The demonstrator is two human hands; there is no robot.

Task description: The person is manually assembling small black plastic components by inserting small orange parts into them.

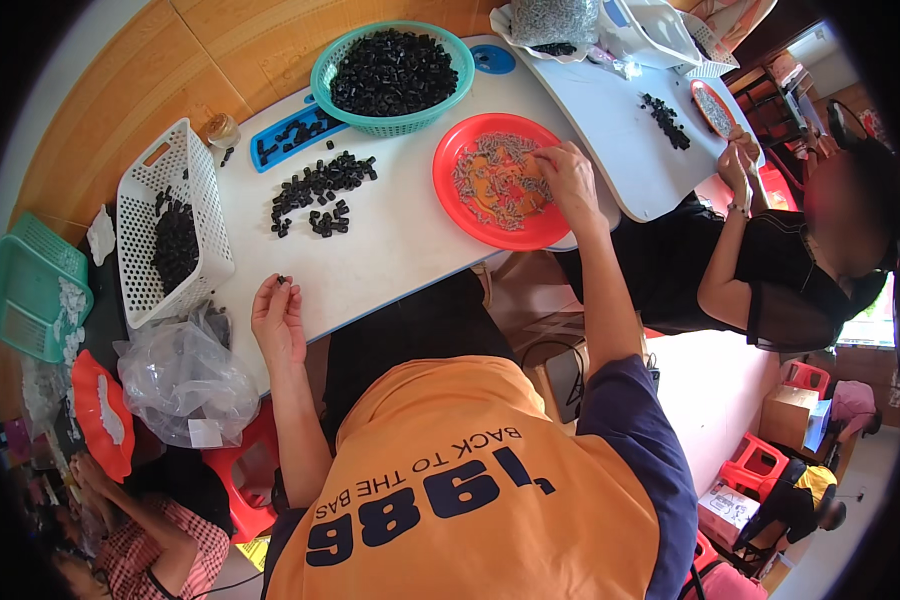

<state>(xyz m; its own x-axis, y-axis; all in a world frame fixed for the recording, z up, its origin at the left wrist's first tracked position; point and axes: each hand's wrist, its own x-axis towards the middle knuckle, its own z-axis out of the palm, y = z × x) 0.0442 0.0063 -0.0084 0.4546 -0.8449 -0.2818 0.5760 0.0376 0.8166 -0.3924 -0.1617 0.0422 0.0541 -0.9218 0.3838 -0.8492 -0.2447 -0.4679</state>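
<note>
My left hand (pixel 281 318) is closed at the table's near edge, pinching a small black plastic part (pixel 282 280) between thumb and fingertips. My right hand (pixel 570 182) reaches into a red round plate (pixel 447 215) strewn with small grey screws (pixel 490 205). Its fingertips are pressed together among the screws; what they hold, if anything, is too small to make out. A loose pile of black parts (pixel 320 185) lies on the white table (pixel 390 235), left of the plate. Behind it stands a teal basket (pixel 322 85) heaped with more black parts.
A blue tray (pixel 265 150) with black pieces lies beside the teal basket. To the left are a white perforated basket (pixel 210 225) of black parts and a clear plastic bag (pixel 185 385). At right, a co-worker (pixel 740 270) sits at an adjoining table (pixel 610 130). Another person (pixel 160 540) is at lower left.
</note>
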